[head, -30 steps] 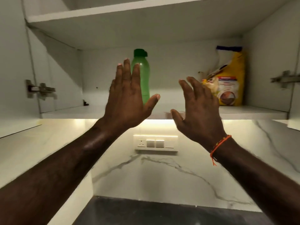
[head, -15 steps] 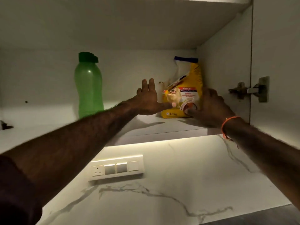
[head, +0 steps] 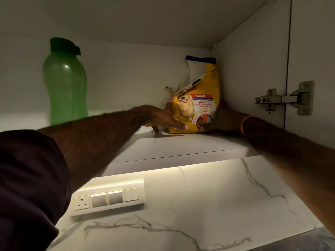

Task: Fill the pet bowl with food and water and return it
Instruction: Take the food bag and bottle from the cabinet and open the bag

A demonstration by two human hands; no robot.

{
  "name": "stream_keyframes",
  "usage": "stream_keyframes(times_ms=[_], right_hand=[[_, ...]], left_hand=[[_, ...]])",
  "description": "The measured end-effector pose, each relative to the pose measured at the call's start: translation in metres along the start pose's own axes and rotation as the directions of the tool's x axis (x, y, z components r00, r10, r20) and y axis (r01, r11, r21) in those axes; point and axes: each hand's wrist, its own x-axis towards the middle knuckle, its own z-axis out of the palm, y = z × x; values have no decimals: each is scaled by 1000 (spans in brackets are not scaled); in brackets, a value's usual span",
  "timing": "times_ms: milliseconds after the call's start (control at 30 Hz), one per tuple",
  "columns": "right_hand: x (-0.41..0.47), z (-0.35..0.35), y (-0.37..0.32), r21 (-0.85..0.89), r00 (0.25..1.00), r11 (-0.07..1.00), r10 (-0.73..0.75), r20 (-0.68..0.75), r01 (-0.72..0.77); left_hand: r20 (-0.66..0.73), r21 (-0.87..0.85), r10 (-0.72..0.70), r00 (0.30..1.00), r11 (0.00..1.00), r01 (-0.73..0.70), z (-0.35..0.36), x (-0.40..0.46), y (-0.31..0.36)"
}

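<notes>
So I'm basically at the very start of this one. Both my hands are up in the wall cabinet on the bag of dog food [head: 196, 107], which is standing upright on the shelf [head: 181, 144], tucked into the back corner beyond my right hand. My left hand [head: 163, 118] has it by its near side, thumb laid across the bottom front of the bag and the fingers wrapped around the edge. My right hand [head: 226, 120] is on the far side, pressed up against it, but the bag hides most of that hand, so I honestly can't tell how the fingers are curled. You mostly just see my wrist with the orange thread band [head: 243, 124] on it.

Well off past my left hand there's a green water bottle [head: 65, 82] with its cap on, standing on the same shelf, untouched. I'd guess that's my water source for later.

Progress check: the bag is gripped but, as far as I can tell, not lifted yet. The pet bowl isn't anywhere in view. So nothing's poured, no water, no bowl returned. Pretty much everything's left: get the bag down, fill the bowl, add water, put it back.
</notes>
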Motion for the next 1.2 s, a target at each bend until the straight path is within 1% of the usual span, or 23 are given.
stream_keyframes(times_ms=[67,167,267,367,433,500,600,667,733,833,933,1100,1200], right_hand=[[5,1,2,29,999,999,-23,38,22],[10,1,5,44,996,996,-75,54,73],[6,-3,4,95,993,991,-104,54,99],[-7,-6,0,198,985,973,-142,95,121],[-17,-7,1,279,980,956,-138,143,94],[-26,-13,3,356,975,932,-142,173,72],[-49,-23,-2,416,966,906,-174,192,81],[-64,-30,-4,461,957,884,-199,211,82],[-80,-37,-8,485,951,869,-223,214,95],[-107,-50,-17,490,955,862,-241,173,129],[-140,-63,-25,476,956,865,-255,147,158],[-200,-77,-34,453,952,860,-297,68,236],[-239,-78,-31,463,949,847,-313,36,261]], left_hand=[[-20,-75,41,999,996,-43,-1,-7,5],[-78,-165,60,995,984,-73,1,-16,7],[-96,-188,76,992,978,-93,2,-32,13],[-56,-169,114,992,978,-122,3,-50,15],[-24,-182,128,991,975,-130,3,-62,14],[3,-218,151,988,965,-147,6,-73,15],[3,-291,198,980,938,-188,17,-95,21],[-31,-345,222,974,913,-219,29,-110,25],[-102,-383,238,966,887,-259,40,-124,30],[-224,-390,265,938,857,-336,51,-146,40],[-310,-394,272,911,835,-384,63,-174,50],[-410,-375,309,858,800,-468,92,-228,69],[-442,-362,325,836,788,-497,119,-253,73]])
